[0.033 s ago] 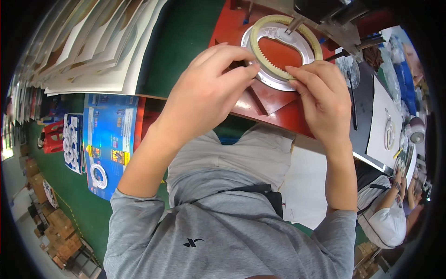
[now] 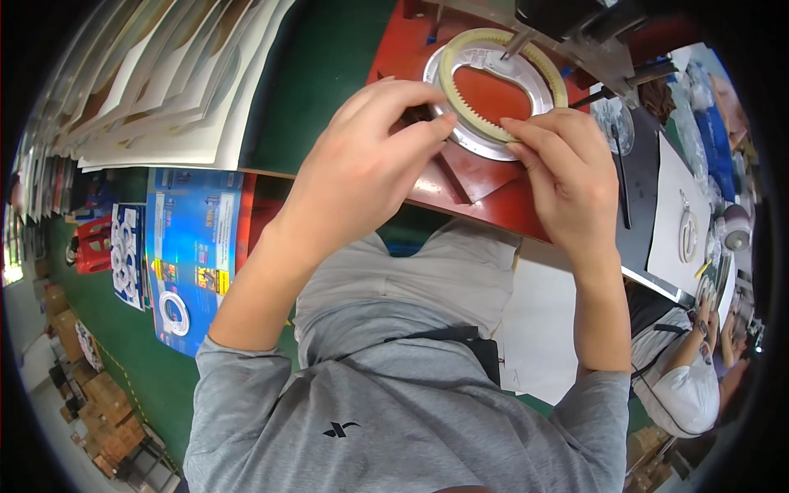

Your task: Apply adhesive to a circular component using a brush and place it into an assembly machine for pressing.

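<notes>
A pale yellow ring gear [image 2: 485,36] with inner teeth lies on a silver metal ring [image 2: 486,149], tilted a little across it. My left hand [image 2: 357,160] is closed at the left edge of the silver ring, thumb and fingertips close together. What lies between these fingertips is hidden. At the near right edge, my right hand [image 2: 571,168] pinches the ring gear's rim between thumb and forefinger, right where it meets the silver ring. Both rings rest on a red work surface [image 2: 493,94], under a metal pin [image 2: 518,43] of a machine.
Dark machine parts [image 2: 596,33] overhang the rings. A stack of papers [image 2: 181,90] stands at the far left above a blue printed board [image 2: 185,238]. On the right, a white sheet [image 2: 670,222] lies on a dark table. Another person [image 2: 678,386] sits at the right.
</notes>
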The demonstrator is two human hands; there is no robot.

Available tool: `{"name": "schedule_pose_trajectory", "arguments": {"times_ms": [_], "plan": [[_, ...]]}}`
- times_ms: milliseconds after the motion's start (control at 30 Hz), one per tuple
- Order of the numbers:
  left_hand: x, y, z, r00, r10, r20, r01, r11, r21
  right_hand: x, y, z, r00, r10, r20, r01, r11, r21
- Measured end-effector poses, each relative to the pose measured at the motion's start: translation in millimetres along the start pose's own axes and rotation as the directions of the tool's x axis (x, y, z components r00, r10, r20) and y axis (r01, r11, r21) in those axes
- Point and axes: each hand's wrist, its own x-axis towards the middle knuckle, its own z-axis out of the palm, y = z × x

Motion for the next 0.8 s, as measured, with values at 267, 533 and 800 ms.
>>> {"name": "schedule_pose_trajectory", "arguments": {"times_ms": [267, 533, 800], "plan": [[-11, 12, 2, 0.99, -0.114, -0.076, 0.111, 0.993, -0.052, -1, -17, 8, 0.997, 0.058, -0.041, -0.057, 0.998, 0.016], [-1, 9, 10, 0.962, -0.18, -0.206, 0.163, 0.982, -0.101, 2, -28, 8, 0.991, 0.131, -0.006, -0.131, 0.991, 0.009], [28, 0, 32, 0.905, -0.297, -0.305, 0.286, 0.955, -0.082, 2, -27, 9, 0.995, 0.099, -0.01, -0.1, 0.994, -0.041]]}}
